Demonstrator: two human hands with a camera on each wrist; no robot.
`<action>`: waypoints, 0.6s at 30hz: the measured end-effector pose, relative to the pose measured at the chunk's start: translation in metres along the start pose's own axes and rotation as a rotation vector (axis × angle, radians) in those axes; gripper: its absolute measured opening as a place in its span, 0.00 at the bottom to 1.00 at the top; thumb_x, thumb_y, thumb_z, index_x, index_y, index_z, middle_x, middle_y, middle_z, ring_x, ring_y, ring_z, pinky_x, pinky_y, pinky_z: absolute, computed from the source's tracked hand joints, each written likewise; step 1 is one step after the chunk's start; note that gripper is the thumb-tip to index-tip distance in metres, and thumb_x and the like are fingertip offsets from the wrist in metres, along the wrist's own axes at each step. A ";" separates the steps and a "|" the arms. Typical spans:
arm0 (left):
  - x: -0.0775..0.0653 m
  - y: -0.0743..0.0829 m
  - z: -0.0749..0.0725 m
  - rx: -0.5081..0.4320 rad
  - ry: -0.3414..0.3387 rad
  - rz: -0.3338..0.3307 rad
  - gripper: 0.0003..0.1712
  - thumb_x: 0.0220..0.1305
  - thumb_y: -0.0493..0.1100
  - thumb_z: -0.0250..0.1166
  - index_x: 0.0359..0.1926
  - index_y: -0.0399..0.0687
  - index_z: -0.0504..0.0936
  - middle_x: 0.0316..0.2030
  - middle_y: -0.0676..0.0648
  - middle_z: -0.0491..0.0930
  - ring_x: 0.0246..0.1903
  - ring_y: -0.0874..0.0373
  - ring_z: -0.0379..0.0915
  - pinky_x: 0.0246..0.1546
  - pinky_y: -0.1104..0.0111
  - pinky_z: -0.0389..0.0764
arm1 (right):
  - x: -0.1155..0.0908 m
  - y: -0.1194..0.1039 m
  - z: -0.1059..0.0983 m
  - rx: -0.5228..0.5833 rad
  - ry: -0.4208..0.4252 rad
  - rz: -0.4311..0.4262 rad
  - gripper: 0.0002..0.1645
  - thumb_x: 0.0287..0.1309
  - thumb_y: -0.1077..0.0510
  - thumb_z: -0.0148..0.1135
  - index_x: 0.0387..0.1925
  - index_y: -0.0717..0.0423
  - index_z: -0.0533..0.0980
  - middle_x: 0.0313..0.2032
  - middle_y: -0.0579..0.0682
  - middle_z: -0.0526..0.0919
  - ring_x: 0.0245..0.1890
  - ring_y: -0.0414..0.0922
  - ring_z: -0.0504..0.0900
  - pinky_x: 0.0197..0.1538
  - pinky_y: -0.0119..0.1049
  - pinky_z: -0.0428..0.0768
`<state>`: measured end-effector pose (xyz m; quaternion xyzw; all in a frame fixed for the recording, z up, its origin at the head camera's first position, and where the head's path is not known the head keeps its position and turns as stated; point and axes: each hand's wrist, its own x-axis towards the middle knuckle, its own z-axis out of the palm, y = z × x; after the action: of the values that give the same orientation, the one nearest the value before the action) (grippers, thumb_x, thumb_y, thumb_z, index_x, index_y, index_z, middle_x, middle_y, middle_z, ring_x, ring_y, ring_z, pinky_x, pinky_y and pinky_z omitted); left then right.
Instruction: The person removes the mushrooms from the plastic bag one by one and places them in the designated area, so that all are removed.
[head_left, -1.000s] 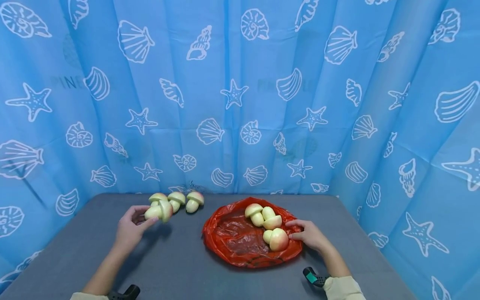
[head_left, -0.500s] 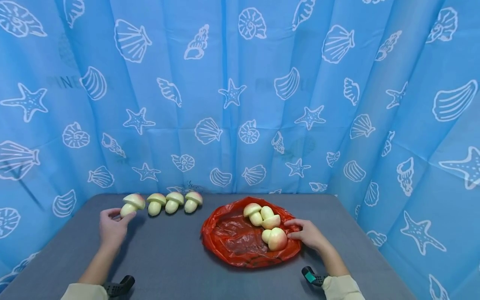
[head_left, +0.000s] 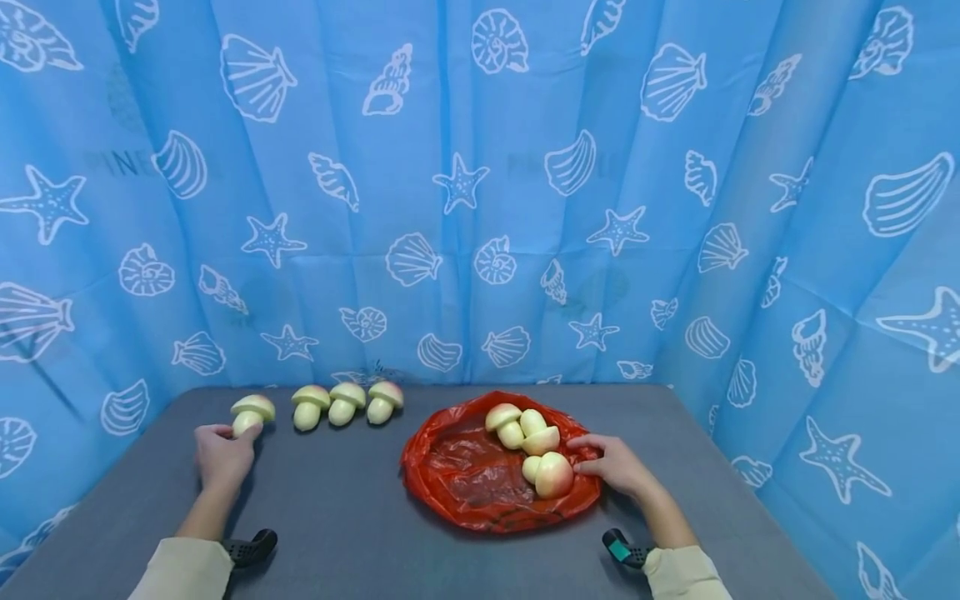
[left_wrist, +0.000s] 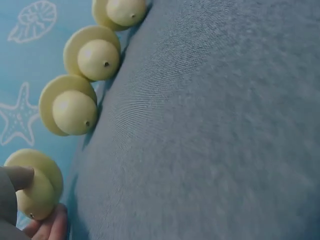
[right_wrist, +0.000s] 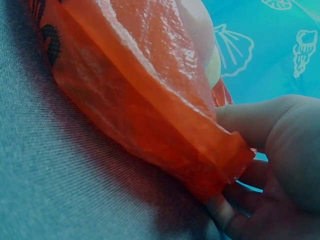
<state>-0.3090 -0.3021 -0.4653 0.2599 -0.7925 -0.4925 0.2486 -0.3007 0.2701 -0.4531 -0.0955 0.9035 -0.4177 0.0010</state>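
Note:
At the left end of a row, my left hand holds a pale yellow toy mushroom by its stem, cap up. The left wrist view has the thumb on one side of this mushroom and fingertips below it. Three similar mushrooms stand to its right, caps up. My right hand pinches the right rim of an open red plastic bag, thumb inside and fingers outside. Inside the bag lie three more mushrooms, some with pinkish caps, tipped at different angles.
A grey cloth-covered table carries everything. Behind and to the right hangs a blue curtain with white shell prints, close to the table's back edge. Dark wrist devices sit at both wrists.
My left hand has carried its mushroom leftward from in front of the row to the row's left end, turned it cap up and lowered it. The right hand stays at the bag's rim.

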 end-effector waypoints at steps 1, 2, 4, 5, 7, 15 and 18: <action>0.001 0.000 0.001 0.018 0.004 -0.002 0.26 0.64 0.47 0.63 0.48 0.31 0.64 0.43 0.34 0.66 0.43 0.39 0.64 0.36 0.56 0.63 | 0.000 0.000 0.000 0.002 0.000 0.001 0.19 0.53 0.64 0.69 0.48 0.59 0.82 0.54 0.64 0.77 0.56 0.62 0.71 0.57 0.58 0.71; 0.001 0.000 0.003 0.034 0.007 0.002 0.25 0.64 0.47 0.63 0.47 0.31 0.64 0.42 0.33 0.66 0.42 0.39 0.64 0.36 0.54 0.64 | 0.000 -0.001 0.000 0.001 -0.003 -0.002 0.19 0.53 0.64 0.69 0.48 0.59 0.82 0.54 0.64 0.77 0.56 0.62 0.72 0.57 0.58 0.71; 0.001 0.001 0.004 0.064 0.008 0.007 0.23 0.64 0.46 0.63 0.46 0.30 0.65 0.42 0.32 0.67 0.42 0.38 0.64 0.37 0.52 0.64 | -0.001 -0.002 0.000 0.001 -0.007 -0.007 0.19 0.52 0.64 0.70 0.48 0.60 0.81 0.54 0.65 0.77 0.56 0.62 0.72 0.57 0.57 0.71; 0.000 0.002 0.006 0.082 0.008 0.011 0.23 0.64 0.45 0.63 0.46 0.30 0.66 0.41 0.32 0.67 0.42 0.37 0.64 0.38 0.50 0.65 | -0.001 -0.002 0.000 0.004 -0.005 -0.002 0.19 0.53 0.64 0.70 0.48 0.59 0.82 0.54 0.64 0.77 0.56 0.61 0.72 0.57 0.57 0.71; 0.000 0.004 0.008 0.118 -0.005 0.023 0.23 0.63 0.45 0.63 0.45 0.30 0.66 0.40 0.32 0.67 0.40 0.37 0.65 0.36 0.50 0.65 | -0.001 -0.002 0.000 0.009 -0.003 0.003 0.19 0.53 0.64 0.69 0.48 0.59 0.82 0.54 0.64 0.77 0.55 0.61 0.72 0.56 0.57 0.72; -0.004 0.011 0.013 0.223 -0.051 0.059 0.21 0.62 0.46 0.64 0.40 0.32 0.69 0.35 0.32 0.70 0.36 0.38 0.68 0.32 0.51 0.66 | -0.001 -0.002 0.001 0.040 0.006 0.027 0.18 0.53 0.66 0.68 0.48 0.60 0.82 0.53 0.63 0.78 0.53 0.58 0.74 0.54 0.53 0.75; -0.006 0.011 0.014 0.262 -0.059 0.073 0.20 0.62 0.47 0.65 0.39 0.33 0.69 0.34 0.33 0.71 0.35 0.39 0.68 0.31 0.52 0.66 | -0.001 -0.003 0.000 0.035 0.004 0.028 0.18 0.53 0.66 0.68 0.48 0.60 0.82 0.53 0.64 0.78 0.53 0.59 0.73 0.54 0.53 0.74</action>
<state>-0.3161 -0.2848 -0.4616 0.2466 -0.8659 -0.3831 0.2067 -0.2989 0.2688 -0.4509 -0.0819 0.8973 -0.4336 0.0069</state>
